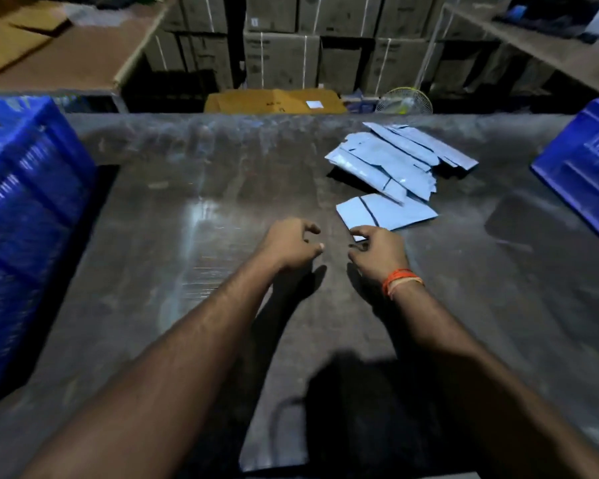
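**One sheet at your fingertips, the heap not yet worked**

You look to be at the very start of handling a sheet. The single pale blue flat card sheet with a dark crease line (388, 212) lies on the dull grey metal table (187, 209). It sits just ahead of your right hand (377, 252), and its far edge meets the loose heap of pale blue card sheets (391, 160) behind it.

Your right fingers are curled, with the forefinger on the sheet's near corner and the thumb a little below it. Blur keeps you from telling whether that corner is actually pinched. Your left hand (293, 243) hovers just beside the right one over bare table, its fingers half curled like a claw, holding nothing.

- **Done:** very little, as far as the picture shows. No folded or made-up piece is anywhere on the table.
- **Left:** nearly everything. This sheet lies flat, and the whole heap behind it waits.

A blue slatted plastic crate (25, 209) stands at your left and another blue plastic crate (581, 167) at your right. What is inside either one cannot be made out. Both are well apart from your hands, so anything you finish will probably need a reach to one side.
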The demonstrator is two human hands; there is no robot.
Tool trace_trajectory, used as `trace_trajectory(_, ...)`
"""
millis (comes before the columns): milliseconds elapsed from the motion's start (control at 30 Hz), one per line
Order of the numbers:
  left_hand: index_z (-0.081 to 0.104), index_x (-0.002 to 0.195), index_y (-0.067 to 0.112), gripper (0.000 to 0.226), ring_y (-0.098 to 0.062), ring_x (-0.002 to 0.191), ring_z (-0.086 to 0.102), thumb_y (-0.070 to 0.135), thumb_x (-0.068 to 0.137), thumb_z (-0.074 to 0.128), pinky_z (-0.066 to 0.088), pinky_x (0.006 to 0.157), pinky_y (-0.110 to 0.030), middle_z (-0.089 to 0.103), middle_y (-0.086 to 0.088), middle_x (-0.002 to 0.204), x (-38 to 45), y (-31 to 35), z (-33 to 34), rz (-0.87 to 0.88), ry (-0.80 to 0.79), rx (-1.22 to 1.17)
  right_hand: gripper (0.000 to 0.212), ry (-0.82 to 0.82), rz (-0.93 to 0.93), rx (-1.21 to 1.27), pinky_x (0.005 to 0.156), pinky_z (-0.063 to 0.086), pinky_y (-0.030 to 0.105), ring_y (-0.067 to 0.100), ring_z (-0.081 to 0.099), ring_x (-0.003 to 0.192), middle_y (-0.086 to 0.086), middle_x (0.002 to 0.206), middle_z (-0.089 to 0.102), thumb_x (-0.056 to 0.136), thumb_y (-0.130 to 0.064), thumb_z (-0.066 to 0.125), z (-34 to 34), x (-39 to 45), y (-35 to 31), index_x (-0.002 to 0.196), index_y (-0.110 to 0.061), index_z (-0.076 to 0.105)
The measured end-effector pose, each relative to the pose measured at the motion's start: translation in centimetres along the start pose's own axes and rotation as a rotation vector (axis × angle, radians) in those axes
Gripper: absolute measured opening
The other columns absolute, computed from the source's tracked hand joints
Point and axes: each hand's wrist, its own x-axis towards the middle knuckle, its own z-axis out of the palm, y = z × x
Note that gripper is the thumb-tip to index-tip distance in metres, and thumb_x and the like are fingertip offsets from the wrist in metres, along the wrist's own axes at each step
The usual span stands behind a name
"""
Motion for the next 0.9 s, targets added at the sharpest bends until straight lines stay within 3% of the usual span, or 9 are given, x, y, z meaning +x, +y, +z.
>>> trace_trajectory(133,0.071,0.115,0.026,0.039,-0.014,0.109,0.068,0.037,0.078,0.075,0.054,0.098,-0.037,0.073,-0.005,0.113,2.6,1.1,3.2,-0.065,0.009,-0.143,0.051,0.055,-0.059,-0.162,0.106,0.044,0.036,0.031,0.049,0.127,0.012,0.136,0.055,0.08,-0.019,0.067,-0.1,2.5,3.4,0.131,-0.021,0.063)
trace_trajectory(300,0.073,0.107,0.025,0.03,-0.012,0.112,0.066,0.032,0.078,0.074,0.052,0.102,-0.038,0.074,-0.001,0.111,4.1,1.3,5.4,-0.101,0.044,-0.219,0.043,0.046,-0.229,-0.533,0.097,0.045,0.044,0.031,0.035,0.132,0.008,0.145,0.042,0.082,-0.031,0.066,0.5,5.4,4.4,0.124,-0.022,0.06)
trace_trajectory(367,0.073,0.11,0.022,0.035,-0.013,0.11,0.066,0.033,0.077,0.074,0.052,0.101,-0.035,0.074,-0.002,0.111,4.2,1.3,5.5,-0.112,0.062,-0.236,0.032,0.051,-0.27,-0.634,0.091,0.042,0.044,0.03,0.043,0.126,0.006,0.136,0.05,0.084,-0.033,0.063,0.9,6.3,4.3,0.114,-0.022,0.062)
trace_trajectory(467,0.071,0.118,0.013,0.028,-0.008,0.103,0.064,0.015,0.09,0.071,0.05,0.096,-0.024,0.071,-0.001,0.11,4.1,0.9,5.4,-0.13,0.064,-0.268,0.021,0.09,-0.365,-0.73,0.087,0.039,0.042,0.029,0.058,0.105,0.003,0.11,0.063,0.087,-0.028,0.058,1.7,7.5,4.5,0.105,-0.02,0.066)
trace_trajectory(533,0.068,0.121,0.008,0.029,-0.008,0.106,0.063,0.008,0.092,0.069,0.05,0.098,-0.025,0.07,-0.004,0.114,4.1,0.4,5.5,-0.148,0.069,-0.329,0.015,0.128,-0.431,-0.713,0.083,0.038,0.041,0.03,0.063,0.095,0.004,0.1,0.066,0.087,-0.026,0.057,2.0,8.0,4.8,0.098,-0.019,0.065)
trace_trajectory(633,0.064,0.126,0.013,0.041,-0.012,0.113,0.063,0.017,0.087,0.074,0.051,0.103,-0.033,0.069,-0.008,0.12,4.3,-0.5,5.4,-0.199,0.157,-0.456,0.012,0.265,-0.397,-0.22,0.069,0.044,0.037,0.029,0.064,0.082,0.005,0.085,0.069,0.085,-0.027,0.058,1.2,7.5,3.6,0.087,-0.018,0.064)
trace_trajectory(733,0.054,0.137,0.018,0.058,-0.014,0.11,0.058,0.034,0.087,0.076,0.049,0.099,-0.032,0.057,0.001,0.122,4.1,-1.0,4.4,-0.227,0.341,-0.561,0.009,0.386,-0.215,0.472,0.07,0.05,0.032,0.013,0.061,0.069,-0.004,0.073,0.067,0.085,-0.025,0.06,-0.9,6.0,0.3,0.085,-0.02,0.067)
trace_trajectory(833,0.041,0.148,0.025,0.08,-0.02,0.122,0.055,0.057,0.083,0.073,0.045,0.106,-0.036,0.051,-0.002,0.135,3.8,-1.5,3.4,-0.285,0.396,-0.75,0.007,0.347,0.012,1.189,0.07,0.057,0.041,0.015,0.06,0.074,-0.002,0.076,0.064,0.09,-0.018,0.06,-3.1,4.2,-2.7,0.085,-0.02,0.065)
trace_trajectory(900,0.043,0.143,0.03,0.078,-0.024,0.116,0.064,0.064,0.08,0.072,0.054,0.096,-0.04,0.059,-0.005,0.137,3.4,-1.6,2.9,-0.302,0.353,-0.989,0.015,0.28,0.134,1.475,0.069,0.058,0.043,0.018,0.063,0.076,0.001,0.079,0.065,0.096,-0.011,0.056,-3.7,2.9,-3.5,0.086,-0.02,0.062)
